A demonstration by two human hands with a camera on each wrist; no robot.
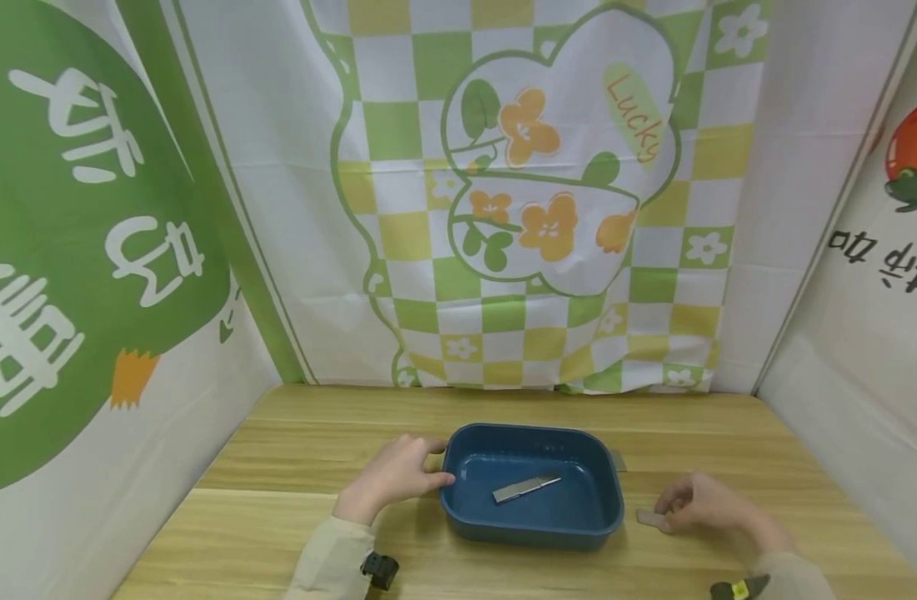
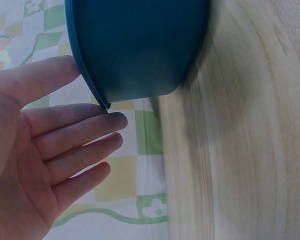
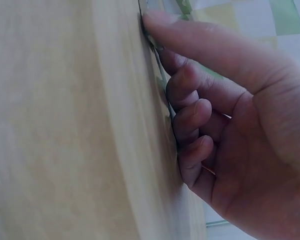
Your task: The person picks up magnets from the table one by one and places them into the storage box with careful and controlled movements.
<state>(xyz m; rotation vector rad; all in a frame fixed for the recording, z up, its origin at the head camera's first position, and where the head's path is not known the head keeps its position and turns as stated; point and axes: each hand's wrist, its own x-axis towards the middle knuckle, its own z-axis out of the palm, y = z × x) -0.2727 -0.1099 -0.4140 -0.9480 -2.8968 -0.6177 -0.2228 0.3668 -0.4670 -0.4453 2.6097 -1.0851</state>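
Observation:
A blue rectangular container (image 1: 533, 533) stands on the wooden table, with a slim silver metal piece (image 1: 517, 490) lying aslant on its floor. At the container's left side, my left hand (image 1: 398, 473) touches the rim with thumb and forefinger spread along it. The other fingers (image 2: 85, 140) of that hand are extended beside the container's corner. To the right of the container, my right hand (image 1: 702, 502) pinches the end of a small flat grey piece (image 1: 648, 517) low at the tabletop. The remaining fingers (image 3: 192, 115) curl in against the wood.
Another flat grey piece (image 1: 618, 461) shows beside the container's far right corner. The wooden table (image 1: 233, 517) extends around the container. A checkered cloth (image 1: 398, 242) hangs at the table's back edge, with printed cloth panels (image 1: 233, 367) along both sides.

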